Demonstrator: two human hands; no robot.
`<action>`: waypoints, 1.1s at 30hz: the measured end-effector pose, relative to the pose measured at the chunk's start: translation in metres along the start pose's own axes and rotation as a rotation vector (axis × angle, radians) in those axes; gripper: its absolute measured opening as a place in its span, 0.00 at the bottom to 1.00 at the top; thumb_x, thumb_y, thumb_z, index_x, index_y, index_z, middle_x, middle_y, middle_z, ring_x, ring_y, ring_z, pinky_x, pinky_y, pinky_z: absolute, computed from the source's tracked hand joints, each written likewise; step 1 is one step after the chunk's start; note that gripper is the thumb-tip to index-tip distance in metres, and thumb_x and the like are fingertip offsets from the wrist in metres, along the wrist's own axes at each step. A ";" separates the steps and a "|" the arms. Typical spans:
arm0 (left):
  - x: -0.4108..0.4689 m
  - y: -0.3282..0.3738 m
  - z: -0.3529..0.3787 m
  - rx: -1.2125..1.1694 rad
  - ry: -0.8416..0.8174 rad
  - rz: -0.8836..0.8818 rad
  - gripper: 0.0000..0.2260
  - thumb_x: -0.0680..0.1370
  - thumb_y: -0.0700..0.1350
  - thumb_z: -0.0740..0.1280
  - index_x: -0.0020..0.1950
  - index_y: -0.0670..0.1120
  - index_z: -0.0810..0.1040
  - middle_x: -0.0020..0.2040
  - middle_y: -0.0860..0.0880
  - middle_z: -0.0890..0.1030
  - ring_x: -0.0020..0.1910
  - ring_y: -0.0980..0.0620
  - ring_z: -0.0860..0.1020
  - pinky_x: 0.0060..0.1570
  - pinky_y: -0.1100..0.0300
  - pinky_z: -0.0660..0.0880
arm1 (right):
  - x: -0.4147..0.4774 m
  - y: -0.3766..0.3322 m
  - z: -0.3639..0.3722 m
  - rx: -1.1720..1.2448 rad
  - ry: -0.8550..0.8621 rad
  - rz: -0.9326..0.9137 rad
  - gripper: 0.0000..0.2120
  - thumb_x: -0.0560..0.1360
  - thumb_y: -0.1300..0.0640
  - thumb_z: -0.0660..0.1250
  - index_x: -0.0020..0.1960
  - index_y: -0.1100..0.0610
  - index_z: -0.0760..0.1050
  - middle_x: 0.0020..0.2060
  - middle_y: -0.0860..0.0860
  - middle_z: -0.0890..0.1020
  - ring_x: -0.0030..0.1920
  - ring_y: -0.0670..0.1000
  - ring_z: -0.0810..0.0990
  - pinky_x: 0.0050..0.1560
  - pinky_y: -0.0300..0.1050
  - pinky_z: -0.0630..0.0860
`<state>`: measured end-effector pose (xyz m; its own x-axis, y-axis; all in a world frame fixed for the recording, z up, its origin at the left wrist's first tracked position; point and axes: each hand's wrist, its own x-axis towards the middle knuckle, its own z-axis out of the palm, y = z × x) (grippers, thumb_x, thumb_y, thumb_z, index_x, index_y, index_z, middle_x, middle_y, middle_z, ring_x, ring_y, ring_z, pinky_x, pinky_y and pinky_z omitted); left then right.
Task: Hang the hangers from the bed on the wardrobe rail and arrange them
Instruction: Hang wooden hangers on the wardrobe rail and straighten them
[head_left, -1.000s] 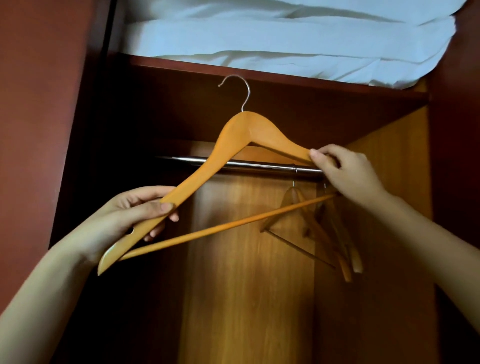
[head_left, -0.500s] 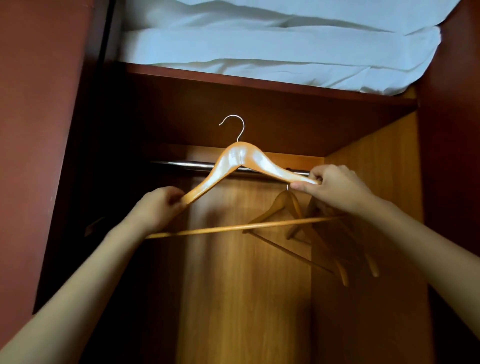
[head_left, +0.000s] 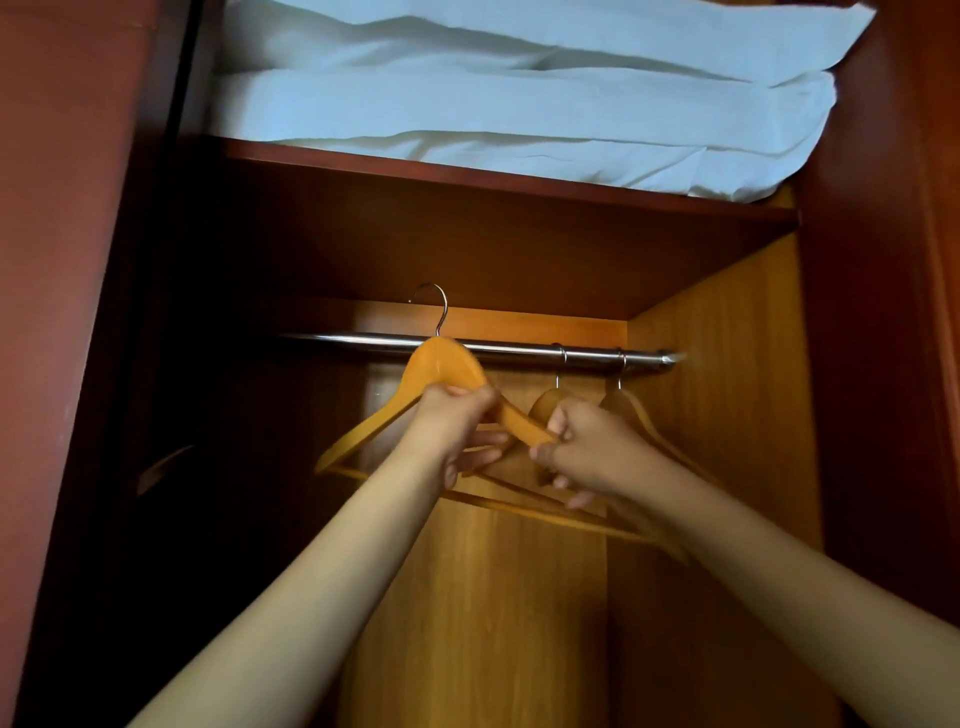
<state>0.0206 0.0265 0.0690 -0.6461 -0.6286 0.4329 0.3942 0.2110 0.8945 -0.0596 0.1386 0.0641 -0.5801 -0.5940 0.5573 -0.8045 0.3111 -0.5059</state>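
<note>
Gripping the wooden hanger (head_left: 441, 366) with the left hand (head_left: 454, 415), pinching its arm with the right hand (head_left: 592, 449), likely steadying the hook (head_left: 439, 306) above the rail (head_left: 353, 340).

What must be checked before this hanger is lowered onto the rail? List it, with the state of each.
1. Left hand grips the held hanger near its neck: ok.
2. Right hand grips its right arm: ok.
3. Hook raised above the rail: ok.
4. Hook behind the rail, ready to catch: cannot tell.
5. Bare rail left of the hung hangers: ok.
</note>
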 end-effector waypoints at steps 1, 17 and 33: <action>-0.001 -0.003 -0.001 -0.045 0.012 0.008 0.07 0.78 0.43 0.65 0.53 0.41 0.72 0.49 0.40 0.80 0.41 0.46 0.82 0.41 0.54 0.81 | -0.005 -0.004 0.004 0.129 -0.060 0.028 0.10 0.76 0.58 0.65 0.41 0.49 0.65 0.42 0.50 0.76 0.41 0.48 0.80 0.30 0.40 0.79; 0.039 -0.005 -0.006 -0.044 -0.072 -0.153 0.07 0.80 0.41 0.63 0.52 0.38 0.75 0.44 0.42 0.80 0.27 0.52 0.80 0.25 0.62 0.78 | -0.018 -0.013 0.048 0.877 -0.089 0.087 0.08 0.75 0.63 0.65 0.47 0.51 0.69 0.38 0.54 0.81 0.31 0.46 0.82 0.35 0.40 0.82; 0.104 -0.021 0.005 0.134 0.002 -0.195 0.09 0.78 0.43 0.64 0.53 0.39 0.76 0.37 0.43 0.76 0.32 0.48 0.74 0.28 0.60 0.74 | 0.061 -0.003 0.070 0.849 0.071 0.178 0.02 0.74 0.64 0.65 0.44 0.60 0.72 0.30 0.56 0.78 0.27 0.49 0.76 0.30 0.39 0.77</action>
<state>-0.0581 -0.0399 0.0959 -0.7004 -0.6683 0.2508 0.1722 0.1828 0.9680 -0.0835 0.0494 0.0542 -0.7176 -0.5325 0.4488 -0.3508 -0.2803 -0.8935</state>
